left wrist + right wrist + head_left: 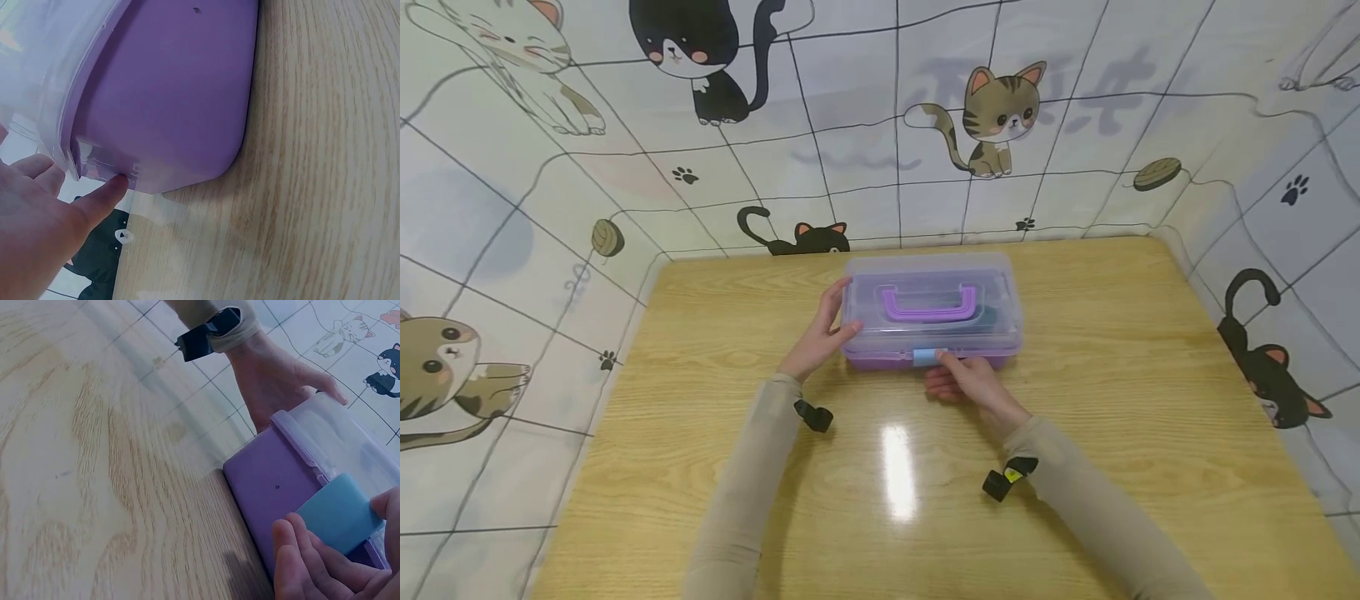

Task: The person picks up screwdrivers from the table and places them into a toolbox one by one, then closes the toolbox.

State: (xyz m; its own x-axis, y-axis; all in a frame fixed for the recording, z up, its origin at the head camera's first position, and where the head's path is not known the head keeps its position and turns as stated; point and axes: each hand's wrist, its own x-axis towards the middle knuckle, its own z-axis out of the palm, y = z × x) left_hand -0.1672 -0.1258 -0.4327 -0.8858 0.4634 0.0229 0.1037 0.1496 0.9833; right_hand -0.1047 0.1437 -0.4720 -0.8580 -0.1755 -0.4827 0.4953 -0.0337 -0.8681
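A purple plastic storage box (887, 361) with a clear lid (865, 312) and a purple carrying handle (929, 314) stands on the table. My left hand (820, 337) rests against the box's left end, its thumb on the lid near the front corner and the other fingers reaching back along the side. With thumb and fingers, my right hand (973, 383) pinches the light blue latch (342, 512) at the middle of the front. The thumb lies at the latch's top edge, the fingers below it. Through the cloudy lid the contents show only as a dim greenish patch.
The box stands at the back of the wooden table (1075, 333), close to the wall. Behind and at both sides, a white covering (865, 100) printed with cartoon cats surrounds the table. Each wrist wears a small black camera (997, 486).
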